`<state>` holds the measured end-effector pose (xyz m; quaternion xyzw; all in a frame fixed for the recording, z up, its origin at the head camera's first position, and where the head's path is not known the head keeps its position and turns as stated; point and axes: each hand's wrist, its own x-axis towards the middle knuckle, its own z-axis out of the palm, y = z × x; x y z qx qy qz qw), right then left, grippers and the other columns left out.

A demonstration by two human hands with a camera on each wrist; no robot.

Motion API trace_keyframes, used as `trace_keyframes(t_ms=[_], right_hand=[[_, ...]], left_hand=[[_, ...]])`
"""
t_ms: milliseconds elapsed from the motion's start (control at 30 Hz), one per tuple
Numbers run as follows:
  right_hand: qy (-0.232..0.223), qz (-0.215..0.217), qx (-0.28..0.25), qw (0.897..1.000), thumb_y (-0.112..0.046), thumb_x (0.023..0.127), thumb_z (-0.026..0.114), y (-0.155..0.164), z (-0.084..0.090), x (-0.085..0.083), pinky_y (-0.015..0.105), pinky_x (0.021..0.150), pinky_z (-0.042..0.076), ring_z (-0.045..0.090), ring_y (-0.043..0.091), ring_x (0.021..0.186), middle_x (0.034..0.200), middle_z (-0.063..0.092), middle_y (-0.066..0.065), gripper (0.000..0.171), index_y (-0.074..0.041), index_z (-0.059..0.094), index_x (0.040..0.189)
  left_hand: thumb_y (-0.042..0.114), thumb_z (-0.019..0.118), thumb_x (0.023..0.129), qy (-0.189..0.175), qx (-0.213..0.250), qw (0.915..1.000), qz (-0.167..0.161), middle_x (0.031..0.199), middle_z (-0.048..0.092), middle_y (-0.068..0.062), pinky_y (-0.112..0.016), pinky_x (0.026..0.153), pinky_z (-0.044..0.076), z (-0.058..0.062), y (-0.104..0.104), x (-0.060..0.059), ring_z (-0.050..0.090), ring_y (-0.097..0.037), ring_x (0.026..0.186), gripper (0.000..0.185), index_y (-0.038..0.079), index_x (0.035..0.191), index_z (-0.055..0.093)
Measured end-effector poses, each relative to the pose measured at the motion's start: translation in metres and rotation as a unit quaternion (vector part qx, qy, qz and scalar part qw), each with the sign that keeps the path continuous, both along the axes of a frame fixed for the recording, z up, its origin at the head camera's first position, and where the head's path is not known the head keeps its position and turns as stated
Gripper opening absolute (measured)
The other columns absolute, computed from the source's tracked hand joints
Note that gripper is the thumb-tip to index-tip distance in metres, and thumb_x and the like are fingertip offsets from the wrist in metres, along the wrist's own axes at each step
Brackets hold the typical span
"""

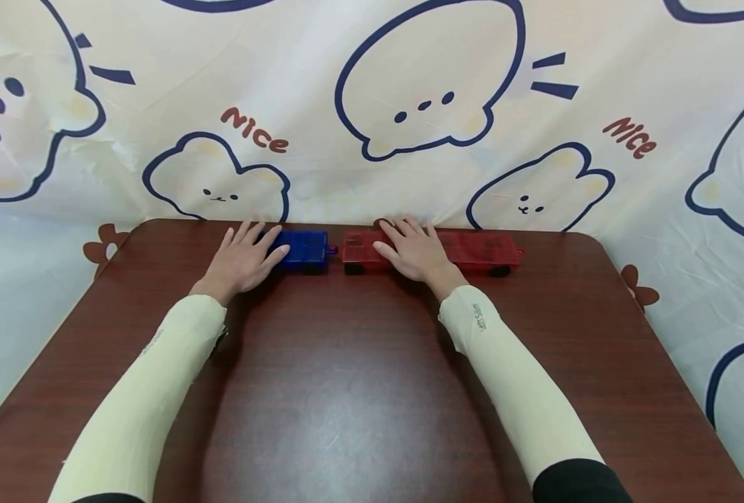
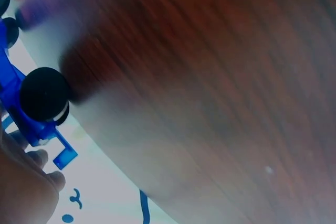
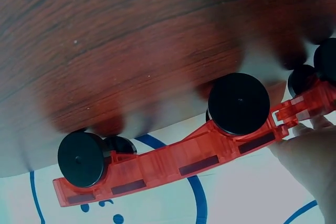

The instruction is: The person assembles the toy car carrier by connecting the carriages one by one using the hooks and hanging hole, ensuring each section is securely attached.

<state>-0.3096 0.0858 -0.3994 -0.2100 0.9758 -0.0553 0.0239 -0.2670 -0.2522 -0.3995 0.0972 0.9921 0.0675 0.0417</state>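
Observation:
A see-through blue toy car base [image 1: 305, 250] with black wheels stands at the table's far edge. My left hand [image 1: 239, 258] rests over its left part, fingers spread. In the left wrist view, the blue car base [image 2: 21, 95] has a small hitch [image 2: 65, 157] close to the fingers. To its right, my right hand [image 1: 417, 251] lies with extended fingers across a row of see-through red toy car bases [image 1: 481, 253], covering the middle. In the right wrist view, one red car base [image 3: 165, 165] links by its hitch to another [image 3: 315, 103] near that hand.
The brown wooden table [image 1: 340, 391] has rounded far corners. Behind it hangs a pale cloth [image 1: 321, 181] with cartoon outlines, right against the far edge. A narrow gap separates the blue hitch [image 1: 332, 249] from the nearest red car base [image 1: 355, 253].

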Motion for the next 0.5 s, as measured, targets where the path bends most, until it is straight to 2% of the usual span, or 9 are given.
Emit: trace_keyframes(t_ms=[200, 500], right_hand=[[0.018, 0.006, -0.002, 1.0, -0.07, 0.091, 0.017, 0.002, 0.004, 0.002, 0.058, 0.115, 0.007, 0.011, 0.026, 0.146, 0.156, 0.022, 0.002, 0.07, -0.031, 0.021, 0.149], [0.041, 0.007, -0.013, 0.999, -0.07, 0.09, 0.017, 0.011, 0.009, 0.004, 0.057, 0.115, 0.007, 0.011, 0.026, 0.146, 0.156, 0.022, 0.003, 0.071, -0.031, 0.022, 0.149]], left_hand=[[0.072, 0.011, 0.089, 0.024, -0.013, 0.9996, -0.003, 0.155, 0.018, -0.018, -0.062, 0.112, 0.001, 0.001, 0.008, 0.0, 0.003, -0.039, 0.144, 0.081, 0.021, 0.151, 0.018], [0.071, 0.013, 0.09, 0.049, -0.006, 0.9987, -0.012, 0.154, 0.021, -0.017, -0.062, 0.112, 0.001, 0.006, 0.024, -0.001, 0.004, -0.039, 0.145, 0.078, 0.021, 0.15, 0.022]])
